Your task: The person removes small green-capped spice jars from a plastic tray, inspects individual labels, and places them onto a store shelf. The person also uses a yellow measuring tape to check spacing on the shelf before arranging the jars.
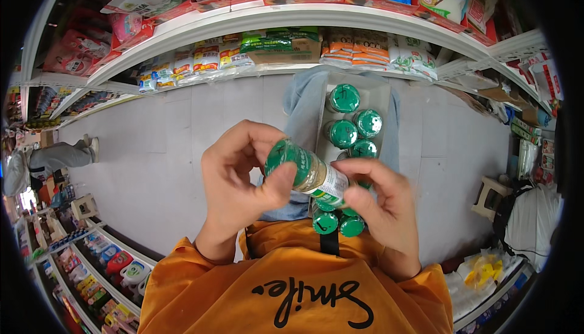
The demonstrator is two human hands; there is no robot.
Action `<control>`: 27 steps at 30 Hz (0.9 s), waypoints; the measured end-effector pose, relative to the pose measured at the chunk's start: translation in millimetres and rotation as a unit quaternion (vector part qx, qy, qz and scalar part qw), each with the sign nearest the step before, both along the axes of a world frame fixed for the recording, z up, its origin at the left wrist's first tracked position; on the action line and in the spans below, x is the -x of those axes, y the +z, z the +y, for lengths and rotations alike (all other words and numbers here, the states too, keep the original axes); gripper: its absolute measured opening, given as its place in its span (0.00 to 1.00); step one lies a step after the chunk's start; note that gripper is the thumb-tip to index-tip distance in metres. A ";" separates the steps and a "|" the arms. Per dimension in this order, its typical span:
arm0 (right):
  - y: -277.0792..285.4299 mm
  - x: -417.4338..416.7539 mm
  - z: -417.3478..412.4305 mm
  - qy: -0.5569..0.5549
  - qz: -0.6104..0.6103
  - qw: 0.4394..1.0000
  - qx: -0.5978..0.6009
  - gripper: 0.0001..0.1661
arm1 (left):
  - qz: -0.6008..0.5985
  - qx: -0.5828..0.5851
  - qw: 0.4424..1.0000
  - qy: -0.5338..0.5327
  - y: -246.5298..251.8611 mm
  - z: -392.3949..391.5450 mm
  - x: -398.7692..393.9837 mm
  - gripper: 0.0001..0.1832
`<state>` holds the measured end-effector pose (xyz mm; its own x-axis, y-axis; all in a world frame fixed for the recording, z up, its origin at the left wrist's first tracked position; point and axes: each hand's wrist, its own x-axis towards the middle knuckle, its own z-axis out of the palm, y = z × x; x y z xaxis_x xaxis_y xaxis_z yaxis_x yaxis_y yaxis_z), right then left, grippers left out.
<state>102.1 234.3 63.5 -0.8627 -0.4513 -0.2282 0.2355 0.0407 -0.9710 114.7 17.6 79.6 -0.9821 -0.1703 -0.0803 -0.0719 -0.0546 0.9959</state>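
Note:
A clear spice jar with a green cap and a printed label (315, 174) is held tilted between both hands. My left hand (246, 183) grips its capped end with thumb and fingers. My right hand (383, 197) holds the labelled lower end. Beneath the hands, a light-coloured open box (323, 124) rests on the lap, over blue jeans. Several jars with green lids (344, 98) stand inside it, some with dark marks on top. Part of the box is hidden by the held jar and my right hand.
Shelves (292, 17) with packaged goods curve across the front. Detergent bottles (119, 262) fill shelves at lower left. A person in grey trousers (61, 157) is at far left. Plastic stools (489, 197) stand on both sides, with a white bag (531, 224) at right.

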 end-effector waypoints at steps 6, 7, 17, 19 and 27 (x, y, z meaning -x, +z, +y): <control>-0.1 -14.8 -0.3 0.067 -0.194 0.958 0.202 0.34 | -0.095 -0.140 0.985 -0.038 -22.6 -0.1 8.1 0.08; 0.0 -15.8 0.2 0.069 -0.220 0.949 0.215 0.34 | -0.113 -0.155 0.981 -0.038 -24.2 1.7 9.1 0.09; -13.6 -25.6 -1.5 0.061 -0.266 0.910 0.313 0.33 | -0.102 -0.166 0.979 -0.064 -31.2 19.1 11.8 0.14; -12.3 -28.6 -5.4 0.046 -0.274 0.901 0.332 0.34 | -0.106 -0.180 0.976 -0.060 -31.9 22.9 10.6 0.15; -15.7 -26.4 -3.2 0.054 -0.264 0.900 0.341 0.35 | -0.154 -0.188 0.968 -0.067 -33.1 27.5 11.7 0.18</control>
<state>128.4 231.1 47.8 -0.6573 -0.7172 -0.2314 0.7027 -0.4723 -0.5322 103.0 45.1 46.5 -0.9127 0.0553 -0.4048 -0.3944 -0.3778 0.8377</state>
